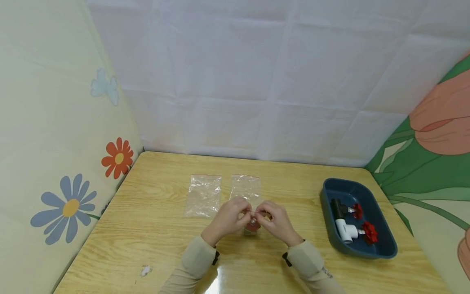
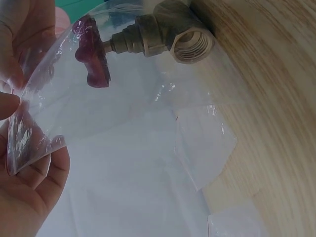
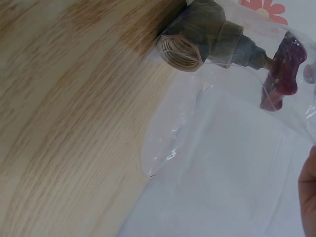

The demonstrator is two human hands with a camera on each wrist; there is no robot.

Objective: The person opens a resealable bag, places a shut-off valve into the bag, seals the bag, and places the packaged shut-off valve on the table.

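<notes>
A brass valve (image 2: 165, 32) with a dark red handwheel (image 2: 94, 54) stands on the table inside a clear zip bag (image 2: 49, 108). Its threaded opening shows in both wrist views. In the head view, my left hand (image 1: 232, 214) and right hand (image 1: 276, 222) meet above the valve, one on either side of the bag's mouth. Each pinches the top edge of the bag between thumb and fingers. From the right wrist, only a small part of the right hand (image 3: 308, 192) appears at the frame's edge. Whether the bag's seal is fully closed cannot be made out.
Two flat clear bags lie beyond my hands, one at the left (image 1: 203, 196) and one straight ahead (image 1: 245, 187). At the right stands a dark blue bin (image 1: 385, 241) holding a black valve (image 1: 339, 209) and a white valve (image 1: 345, 230), both with red handwheels.
</notes>
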